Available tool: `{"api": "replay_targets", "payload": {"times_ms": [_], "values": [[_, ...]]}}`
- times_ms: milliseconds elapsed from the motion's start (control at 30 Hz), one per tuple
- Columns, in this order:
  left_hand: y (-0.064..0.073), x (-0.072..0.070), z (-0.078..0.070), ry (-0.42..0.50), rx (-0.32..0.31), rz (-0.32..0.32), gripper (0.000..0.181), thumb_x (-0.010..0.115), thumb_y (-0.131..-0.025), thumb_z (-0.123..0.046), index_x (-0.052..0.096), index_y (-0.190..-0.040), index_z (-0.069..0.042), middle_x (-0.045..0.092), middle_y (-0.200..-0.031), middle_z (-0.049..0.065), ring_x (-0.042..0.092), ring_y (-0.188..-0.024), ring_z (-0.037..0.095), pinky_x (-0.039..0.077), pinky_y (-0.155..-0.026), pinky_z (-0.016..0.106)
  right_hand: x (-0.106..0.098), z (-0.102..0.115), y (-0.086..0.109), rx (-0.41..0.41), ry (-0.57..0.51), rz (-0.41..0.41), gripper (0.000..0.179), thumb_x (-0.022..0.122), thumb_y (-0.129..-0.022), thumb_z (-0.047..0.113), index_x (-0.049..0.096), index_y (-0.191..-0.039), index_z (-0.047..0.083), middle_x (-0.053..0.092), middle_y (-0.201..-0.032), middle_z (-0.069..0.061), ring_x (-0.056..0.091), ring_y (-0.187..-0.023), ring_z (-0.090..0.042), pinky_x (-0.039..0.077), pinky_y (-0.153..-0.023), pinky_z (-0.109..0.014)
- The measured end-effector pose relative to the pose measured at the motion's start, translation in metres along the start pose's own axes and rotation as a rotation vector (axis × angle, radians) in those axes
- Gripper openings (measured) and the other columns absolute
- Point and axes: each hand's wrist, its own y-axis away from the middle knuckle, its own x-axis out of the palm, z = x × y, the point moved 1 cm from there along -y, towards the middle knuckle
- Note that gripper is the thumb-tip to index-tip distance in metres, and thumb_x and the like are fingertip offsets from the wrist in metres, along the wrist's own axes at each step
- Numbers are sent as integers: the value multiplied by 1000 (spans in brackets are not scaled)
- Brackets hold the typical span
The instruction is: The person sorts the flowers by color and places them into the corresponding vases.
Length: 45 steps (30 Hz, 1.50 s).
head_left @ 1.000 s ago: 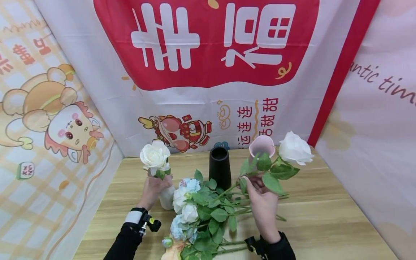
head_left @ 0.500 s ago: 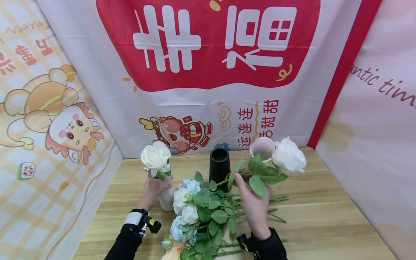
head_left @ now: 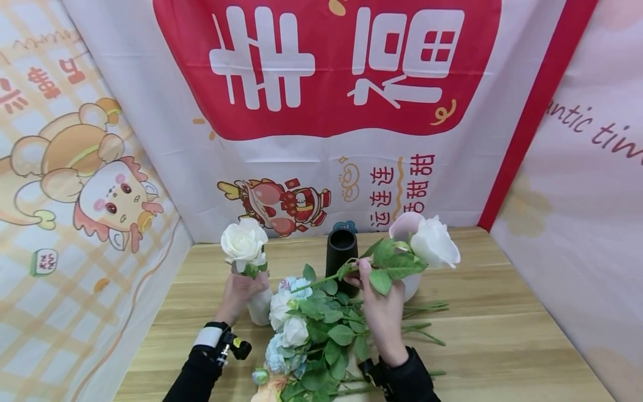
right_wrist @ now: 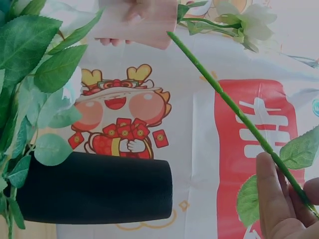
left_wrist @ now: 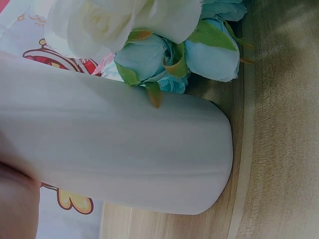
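Note:
My left hand (head_left: 244, 290) grips the upper part of a pale vase (left_wrist: 124, 144) at the left, which stands on the table. A white rose (head_left: 244, 243) shows above that vase's mouth. In my right hand (head_left: 380, 298) the stem of a second white rose (head_left: 435, 242) is pinched between thumb and fingers. Its bloom points right, in front of a pink-rimmed vase (head_left: 406, 224). The bare green stem (right_wrist: 219, 89) slants out to the left, its cut end overlapping the pale vase in the right wrist view. Below lies a bunch of white and blue flowers (head_left: 293, 332).
A black vase (head_left: 341, 257) stands at the back middle, between my hands. Leaves (head_left: 326, 335) and stems of the loose flowers spread rightward over the wooden table (head_left: 502, 335). A printed cloth (head_left: 301, 151) hangs behind the table's back edge.
My right hand has moved left with the white rose, whose bloom now overlaps the pink-rimmed vase and whose stem reaches over the bunch. My left hand stays on its vase.

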Motion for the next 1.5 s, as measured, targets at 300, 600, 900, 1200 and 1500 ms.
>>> {"api": "replay_targets", "payload": {"times_ms": [300, 600, 900, 1200, 1500], "values": [[2, 5, -16, 8, 24, 21, 63, 75, -79, 4, 47, -135, -3, 62, -119, 11, 59, -108, 21, 45, -94, 30, 16, 3, -8, -97, -27, 25, 23, 59, -97, 1, 54, -117, -9, 59, -110, -30, 67, -91, -38, 56, -79, -42], [-7, 0, 10, -18, 50, -3, 61, 79, -79, -4, 51, -133, -9, 62, -120, 11, 56, -111, 22, 43, -96, 30, 32, 13, -13, -91, 45, 32, 21, 57, -97, -3, 57, -116, -13, 64, -106, -26, 68, -89, -41, 56, -80, -41], [-8, 0, 8, 0, 22, -1, 68, 78, -79, -1, 47, -139, -12, 61, -123, 11, 57, -113, 23, 41, -99, 32, 44, -30, -29, -212, -84, 97, 24, 58, -101, 16, 60, -121, 2, 65, -109, -16, 69, -93, -29, 55, -85, -39], [-6, 0, 7, -25, 3, -15, 66, 79, -79, -4, 47, -137, -8, 59, -124, 10, 55, -113, 21, 43, -96, 30, 70, -10, -28, -122, -80, 135, 20, 59, -97, 1, 59, -115, -9, 64, -103, -24, 68, -88, -40, 56, -81, -40], [-4, 0, 9, -11, -16, -29, 68, 77, -78, -3, 45, -138, -11, 53, -133, 9, 49, -121, 22, 39, -101, 39, 94, -8, -19, -81, 38, 211, 11, 61, -94, -6, 65, -102, -11, 69, -91, -23, 69, -81, -38, 57, -75, -35]]}}
